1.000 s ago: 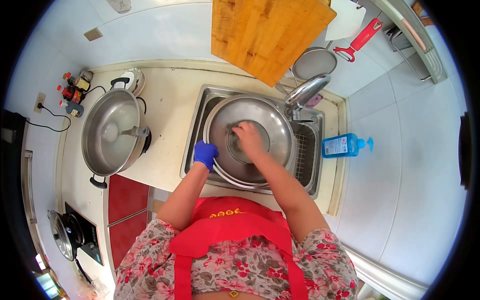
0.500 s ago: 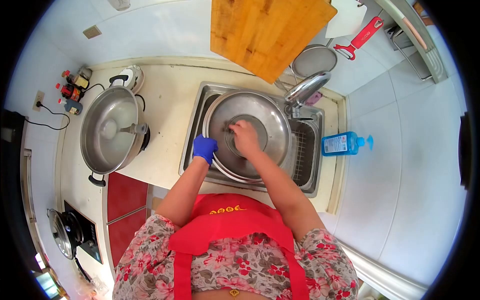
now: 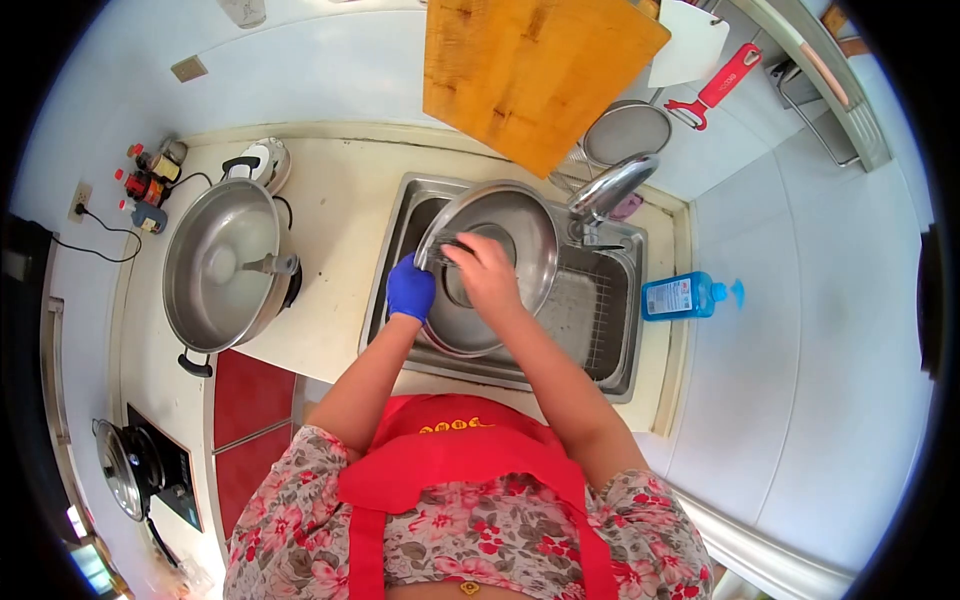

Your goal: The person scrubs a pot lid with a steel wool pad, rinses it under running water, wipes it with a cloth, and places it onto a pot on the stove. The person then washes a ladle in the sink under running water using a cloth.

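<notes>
In the head view, the metal basin (image 3: 532, 262) sits at the centre of the frame, over the sink (image 3: 580, 315), and looks tipped, with its left rim raised; the chief risk, as I judge it, is that this raised rim slips, since the left side seems to depend on one gloved hand; a wet rim or a hard push from inside could cause that, and the basin might then drop against the sink or knock the faucet (image 3: 615, 185) towards the upper right; a second risk is the scrubbing stroke running over the edge, because the right fingers work close to the rim and to the other hand, so bare fingertips could scrape on metal

As for pose, the left hand (image 3: 411, 288), left of centre, has its fingers closed on the basin's left rim, though their far ends are hidden; its forearm rises from the lower left of the frame; the right hand (image 3: 487, 277), bare, reaches up and leftward from the lower right into the basin, wrist above the inner wall, fingers bent around what looks like a dark wire scourer (image 3: 443, 248) at the upper-left inside wall, just beside the rim
</notes>
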